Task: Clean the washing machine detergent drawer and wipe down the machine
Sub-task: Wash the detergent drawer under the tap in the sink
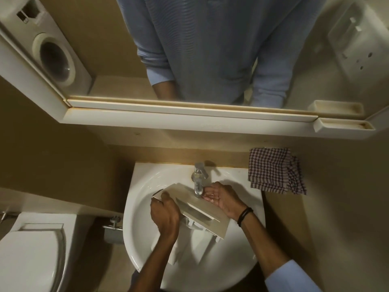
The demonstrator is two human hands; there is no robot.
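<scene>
One-handed hold: your left hand (165,216) grips drawer (202,209) end, right hand (221,198) cupped, empty, under tap (199,180). Slick plastic w/ one grip could slip into sink (143,171).

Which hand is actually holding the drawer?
The left hand grips the detergent drawer at its left end, fingers curled round it. The right hand holds nothing: it lies open, palm up, under the tap.
</scene>
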